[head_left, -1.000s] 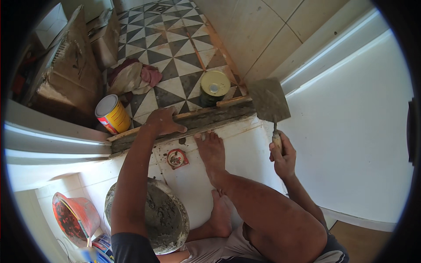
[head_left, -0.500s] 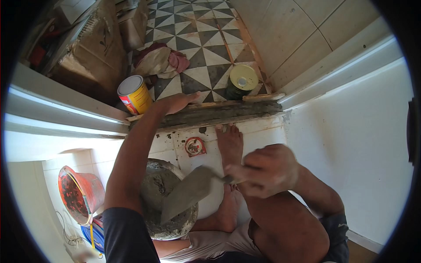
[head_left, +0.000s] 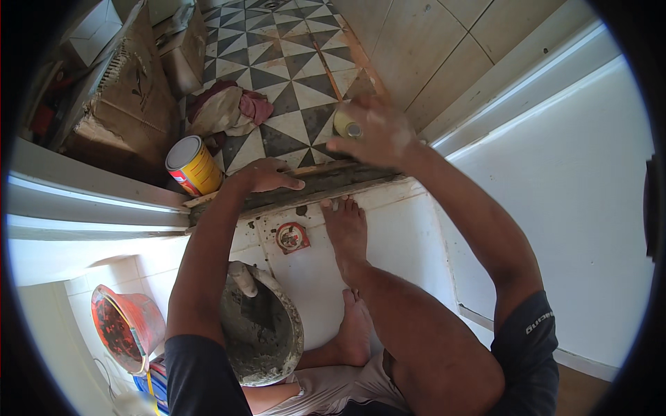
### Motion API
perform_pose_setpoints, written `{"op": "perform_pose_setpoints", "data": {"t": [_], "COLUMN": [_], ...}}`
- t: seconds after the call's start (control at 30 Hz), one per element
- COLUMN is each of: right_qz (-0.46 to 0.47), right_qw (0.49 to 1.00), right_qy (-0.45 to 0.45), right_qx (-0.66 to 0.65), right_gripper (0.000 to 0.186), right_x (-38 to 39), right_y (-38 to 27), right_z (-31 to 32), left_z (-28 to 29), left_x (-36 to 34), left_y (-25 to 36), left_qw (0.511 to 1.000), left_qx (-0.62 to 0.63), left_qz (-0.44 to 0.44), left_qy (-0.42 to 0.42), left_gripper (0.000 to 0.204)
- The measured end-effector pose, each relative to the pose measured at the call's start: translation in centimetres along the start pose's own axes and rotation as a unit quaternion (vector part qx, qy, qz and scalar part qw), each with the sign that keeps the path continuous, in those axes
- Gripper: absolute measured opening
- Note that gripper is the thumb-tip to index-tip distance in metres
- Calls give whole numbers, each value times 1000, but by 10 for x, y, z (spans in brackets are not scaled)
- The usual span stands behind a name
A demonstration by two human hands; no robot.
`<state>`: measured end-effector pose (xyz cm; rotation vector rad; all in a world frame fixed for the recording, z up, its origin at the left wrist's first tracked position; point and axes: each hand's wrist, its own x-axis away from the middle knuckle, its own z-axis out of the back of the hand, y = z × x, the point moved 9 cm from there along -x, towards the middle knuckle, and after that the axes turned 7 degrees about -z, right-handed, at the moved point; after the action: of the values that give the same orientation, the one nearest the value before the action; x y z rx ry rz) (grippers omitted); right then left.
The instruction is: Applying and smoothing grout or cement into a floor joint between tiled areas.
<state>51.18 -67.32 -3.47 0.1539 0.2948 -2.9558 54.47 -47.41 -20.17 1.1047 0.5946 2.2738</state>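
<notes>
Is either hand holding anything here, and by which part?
Nothing is held: left hand rests flat on the mortar strip; right hand is open, empty.

The right hand (head_left: pixel 378 132) covers most of the small yellow tub (head_left: pixel 345 122) beyond the sill (head_left: pixel 312 186); only a sliver shows. Near the sill, the left arm hides part of the mortar pan (head_left: pixel 267 326), where a trowel handle (head_left: pixel 244 279) sticks out, its blade buried. The red bucket (head_left: pixel 125 333), left of the pan, is cut by the dark rim.

A home bathroom under renovation. White tiles (head_left: pixel 409 243) lie before a mortared threshold (head_left: pixel 312 187). A mortar bucket (head_left: pixel 267 329) sits near it.
</notes>
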Motion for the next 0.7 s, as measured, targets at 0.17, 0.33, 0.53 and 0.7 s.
{"op": "perform_pose_setpoints", "data": {"t": [0.17, 0.33, 0.53, 0.7], "right_qz": [-143, -204, -159, -121], "right_qw": [978, 952, 969, 969], "right_qy": [-130, -228, -188, -213], "right_qx": [76, 8, 21, 30], "right_gripper": [114, 122, 113, 113], "right_x": [-25, -22, -22, -22], "right_y": [42, 50, 46, 39], "right_z": [-45, -69, -65, -68], "left_z": [1, 2, 3, 1], "left_x": [-2, -1, -6, -9], "left_y": [-3, -2, -4, -6], "left_qw": [1000, 999, 999, 999], "left_qx": [7, 9, -4, -14], "left_qz": [-9, -25, -20, -21], "left_qy": [15, 21, 30, 23], "left_gripper": [89, 77, 72, 68]}}
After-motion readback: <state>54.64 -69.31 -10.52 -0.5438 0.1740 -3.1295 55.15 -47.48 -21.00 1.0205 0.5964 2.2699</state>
